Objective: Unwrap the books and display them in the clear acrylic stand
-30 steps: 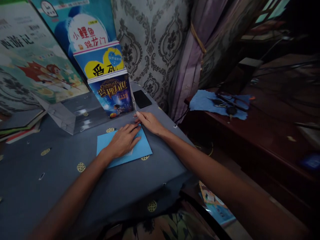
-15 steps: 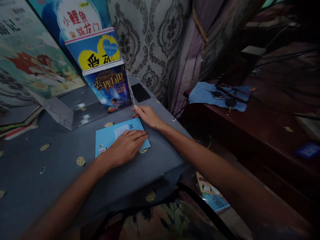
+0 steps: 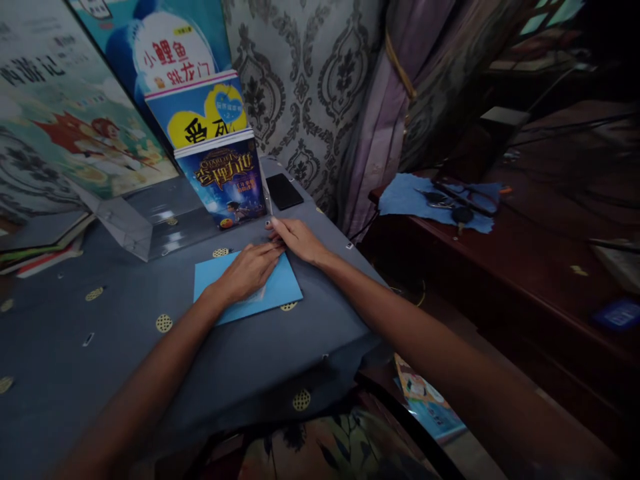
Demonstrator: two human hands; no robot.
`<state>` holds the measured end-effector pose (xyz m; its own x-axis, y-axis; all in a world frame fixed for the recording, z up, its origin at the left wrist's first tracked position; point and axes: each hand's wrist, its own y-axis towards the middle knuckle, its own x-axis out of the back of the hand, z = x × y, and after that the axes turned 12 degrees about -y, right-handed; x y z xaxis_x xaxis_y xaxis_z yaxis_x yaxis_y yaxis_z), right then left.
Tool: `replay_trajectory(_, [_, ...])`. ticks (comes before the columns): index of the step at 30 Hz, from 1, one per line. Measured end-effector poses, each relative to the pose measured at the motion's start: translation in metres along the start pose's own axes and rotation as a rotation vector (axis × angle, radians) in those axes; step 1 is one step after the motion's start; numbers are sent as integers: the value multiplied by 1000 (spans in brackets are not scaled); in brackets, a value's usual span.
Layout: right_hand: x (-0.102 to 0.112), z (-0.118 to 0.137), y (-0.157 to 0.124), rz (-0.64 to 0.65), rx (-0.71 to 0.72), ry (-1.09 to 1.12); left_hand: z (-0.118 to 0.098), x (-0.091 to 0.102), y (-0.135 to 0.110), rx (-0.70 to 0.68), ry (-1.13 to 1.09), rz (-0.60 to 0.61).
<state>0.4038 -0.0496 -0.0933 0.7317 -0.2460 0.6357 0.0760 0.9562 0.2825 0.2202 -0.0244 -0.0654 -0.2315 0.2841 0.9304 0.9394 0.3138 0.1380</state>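
Because the room is dim and the left hand [image 3: 249,269] lies across it, much of the flat light-blue paper booklet [image 3: 283,288] is covered, and no print on its face can be read. Its far right corner is hidden under the fingertips of both hands. The booklet is laid flat on the grey cloth-covered table [image 3: 120,327], just in front of the dark blue picture book [image 3: 227,179] that is propped upright in a clear plastic stand [image 3: 131,230]. A black rectangular phone [image 3: 284,191] is seen behind that book, near the patterned curtain [image 3: 305,87]. To the right, small dark items on a crumpled blue cloth [image 3: 406,199] are too murky to be named.

The left hand is spread palm-down on the booklet, fingers straight and close together, pointed toward the far right corner. The right hand [image 3: 299,239] is stretched across from the right, palm down, its fingertips met by those of the left at that corner — whether the paper's edge is pinched there or merely touched cannot be told. Both forearms are extended, the right one cut off at the lower edge.
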Motion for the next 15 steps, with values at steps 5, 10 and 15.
replay_trajectory(5, [-1,-1,0,3,4,-33,7,5,-39,-4,-7,-72])
replay_trajectory(10, [0,2,-3,28,58,-182,-4,28,-108,43,-20,-260])
replay_trajectory(15, [-1,5,-5,43,138,-306,-18,37,-168,140,-8,-311])
